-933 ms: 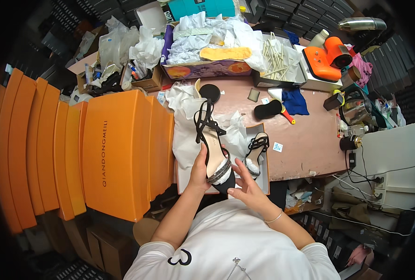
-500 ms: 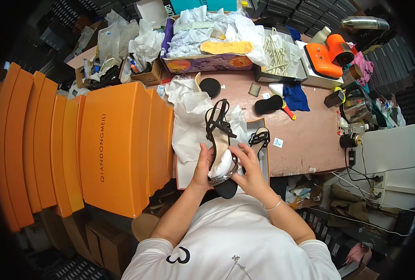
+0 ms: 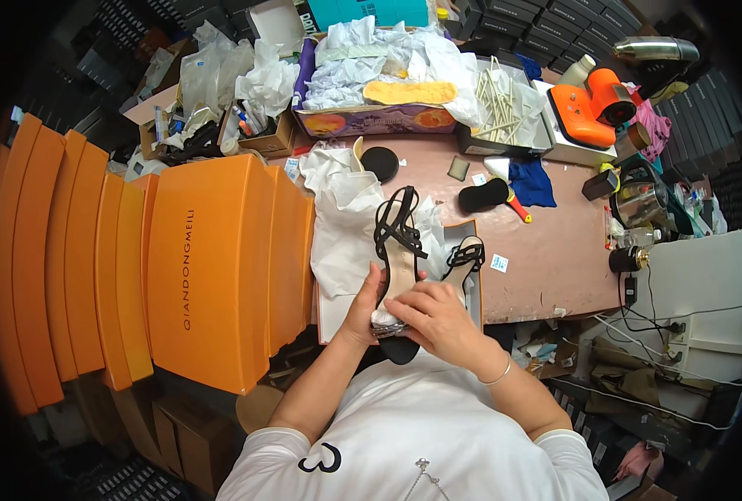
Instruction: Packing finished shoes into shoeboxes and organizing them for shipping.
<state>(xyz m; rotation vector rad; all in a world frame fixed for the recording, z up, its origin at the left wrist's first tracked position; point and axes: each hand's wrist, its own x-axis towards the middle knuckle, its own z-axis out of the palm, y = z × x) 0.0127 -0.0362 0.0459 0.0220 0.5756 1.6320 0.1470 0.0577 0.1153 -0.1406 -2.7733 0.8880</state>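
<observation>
You hold a black strappy sandal (image 3: 397, 250) over the near edge of the pink worktable (image 3: 546, 250), directly in front of your chest. Its straps point away from you and its sole end points back toward your body. Your left hand (image 3: 364, 302) grips the shoe from its left side; the thumb lies up along the insole and the remaining fingers are curled underneath, out of sight. Your right hand (image 3: 438, 316) comes in from the right and lies across the near part of the shoe, fingers (image 3: 406, 302) bent and pressed down onto a small wad of white material (image 3: 385, 317) sitting on the insole. Both hands are closed on the shoe; neither is spread wide. The dark tip of the sole (image 3: 399, 351) protrudes below your right hand, toward your shirt.

Just beyond your right hand, a second black sandal (image 3: 466, 255) lies in an open shoe box (image 3: 476, 288) with white tissue paper (image 3: 341, 225). A row of orange box lids (image 3: 212, 267) stands to your left, close beside the open box. Farther back on the table lie a black brush with a red handle (image 3: 489, 195) and a blue cloth (image 3: 531, 182), well apart from your hands.
</observation>
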